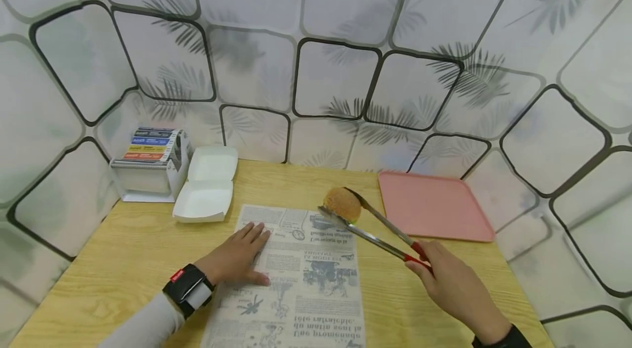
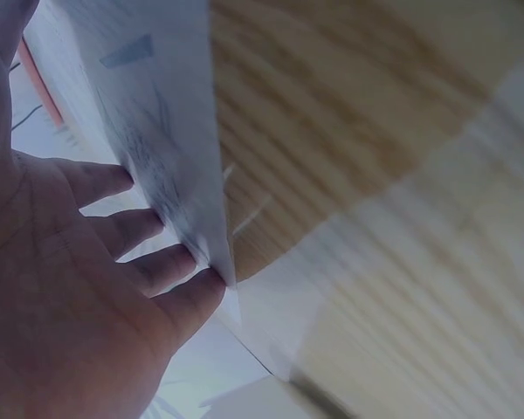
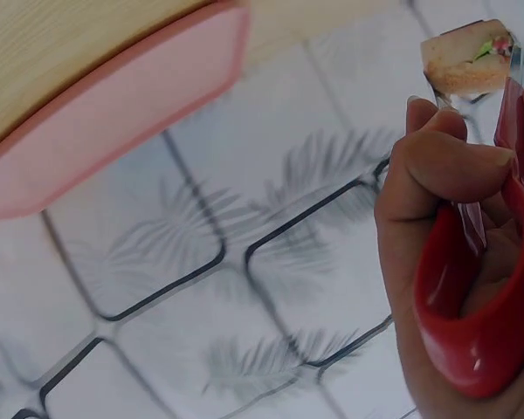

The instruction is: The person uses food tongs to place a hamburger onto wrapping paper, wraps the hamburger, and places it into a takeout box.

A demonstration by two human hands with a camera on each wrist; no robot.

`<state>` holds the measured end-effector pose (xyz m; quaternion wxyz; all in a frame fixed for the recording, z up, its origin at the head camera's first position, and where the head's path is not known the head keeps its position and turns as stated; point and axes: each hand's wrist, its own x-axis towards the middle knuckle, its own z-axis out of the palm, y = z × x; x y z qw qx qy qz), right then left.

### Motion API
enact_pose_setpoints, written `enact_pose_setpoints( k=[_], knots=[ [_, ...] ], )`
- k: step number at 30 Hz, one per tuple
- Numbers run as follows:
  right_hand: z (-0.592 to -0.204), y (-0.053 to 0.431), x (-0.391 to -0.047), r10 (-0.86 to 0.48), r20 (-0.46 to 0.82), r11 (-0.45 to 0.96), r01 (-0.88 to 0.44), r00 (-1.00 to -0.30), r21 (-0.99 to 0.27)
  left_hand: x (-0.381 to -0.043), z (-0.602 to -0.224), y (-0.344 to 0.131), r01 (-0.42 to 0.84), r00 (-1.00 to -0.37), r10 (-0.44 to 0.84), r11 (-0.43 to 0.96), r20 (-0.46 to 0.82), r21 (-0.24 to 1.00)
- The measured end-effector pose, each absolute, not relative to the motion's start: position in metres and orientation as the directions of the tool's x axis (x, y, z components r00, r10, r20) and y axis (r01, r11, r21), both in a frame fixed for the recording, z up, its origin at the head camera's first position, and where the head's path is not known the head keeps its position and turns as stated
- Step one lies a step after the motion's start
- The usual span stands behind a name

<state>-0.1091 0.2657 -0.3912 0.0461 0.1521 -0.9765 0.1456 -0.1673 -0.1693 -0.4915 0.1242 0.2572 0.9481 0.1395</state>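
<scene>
A sheet of newspaper-print paper (image 1: pixel 321 252) lies flat on the wooden table, and my left hand (image 1: pixel 239 260) rests on its left edge with the fingers extended. In the left wrist view those fingertips (image 2: pixel 201 292) touch the paper's edge. My right hand (image 1: pixel 456 285) grips metal tongs (image 1: pixel 377 238) by their red handles. A hamburger (image 1: pixel 343 204) sits between the tong tips, over the far right corner of the paper. The right wrist view shows the burger's (image 3: pixel 463 74) side, with something green in it, and the red handle (image 3: pixel 476 353) in the palm.
An unfolded white takeaway box (image 1: pixel 203 200) stands at the back left, beside a dispenser (image 1: pixel 150 167) with coloured strips on top. On the back right lies a pink tray (image 1: pixel 434 208). A patterned wall covering (image 1: pixel 336 79) rises behind the table.
</scene>
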Motion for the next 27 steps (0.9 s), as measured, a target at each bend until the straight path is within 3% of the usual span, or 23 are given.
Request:
enact_pose_setpoints(
  k=[12, 27],
  knots=[
    [-0.413, 0.222, -0.082, -0.471, 0.046, 0.854, -0.469, -0.881, -0.226, -0.165, -0.488, -0.169, 0.455, -0.837, 0.525, 0.825, -0.156, 0.334],
    [-0.427, 0.218, -0.078, -0.475, -0.017, 0.871, -0.468, -0.88, -0.15, -0.167, -0.494, -0.169, 0.459, -0.836, 0.526, 0.825, -0.154, 0.33]
  ],
)
